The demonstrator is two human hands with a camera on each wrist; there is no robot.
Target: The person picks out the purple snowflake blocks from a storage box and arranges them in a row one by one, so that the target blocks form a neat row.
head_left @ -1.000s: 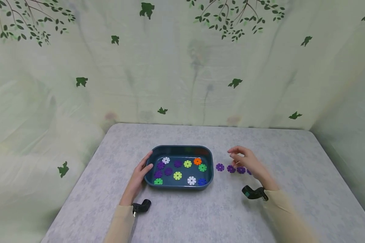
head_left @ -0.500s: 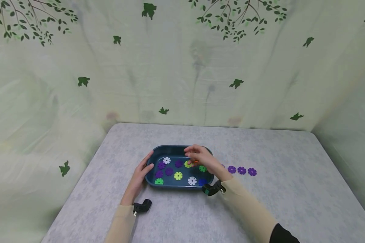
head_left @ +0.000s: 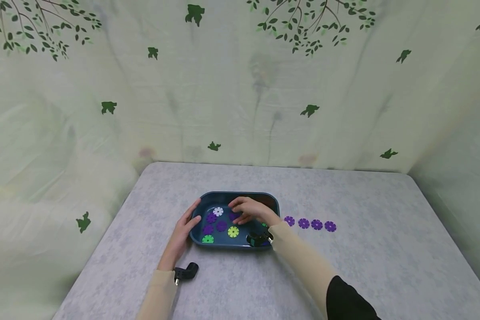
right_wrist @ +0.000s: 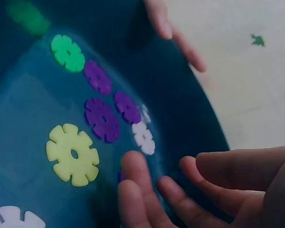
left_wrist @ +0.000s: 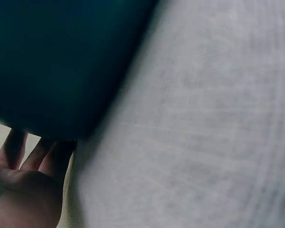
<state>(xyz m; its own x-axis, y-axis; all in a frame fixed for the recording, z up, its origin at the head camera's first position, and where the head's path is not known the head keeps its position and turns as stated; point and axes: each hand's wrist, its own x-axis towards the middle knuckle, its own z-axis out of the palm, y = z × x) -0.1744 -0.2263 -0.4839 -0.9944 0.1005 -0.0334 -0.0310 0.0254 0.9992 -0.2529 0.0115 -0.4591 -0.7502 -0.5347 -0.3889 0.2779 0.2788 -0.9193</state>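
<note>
My left hand (head_left: 182, 226) grips the left wall of a dark blue rectangular tray (head_left: 235, 247), thumb over the rim and fingers along the outside. Inside the tray, my right hand (head_left: 249, 210) hovers with loosely bent fingers. A purple notched plastic disc (head_left: 233, 216) lies partly hidden beneath its fingertips, and nothing shows between them. To the left lie more purple discs (right_wrist: 102, 119), a white disc (head_left: 218, 211) and a green disc (head_left: 208, 239). A yellow disc (head_left: 233, 231) sits nearer the front. My right hand and wrist camera cover much of the tray's right half.
Several purple discs (head_left: 317, 224) lie in a row on the grey table (head_left: 384, 249), right of the tray. A pale curtain (head_left: 240, 89) with leaf prints stands behind the table and along both sides.
My right hand has moved left from the row of purple discs, across the tray's right side, to above a purple disc inside it. My left hand stays on the tray.
</note>
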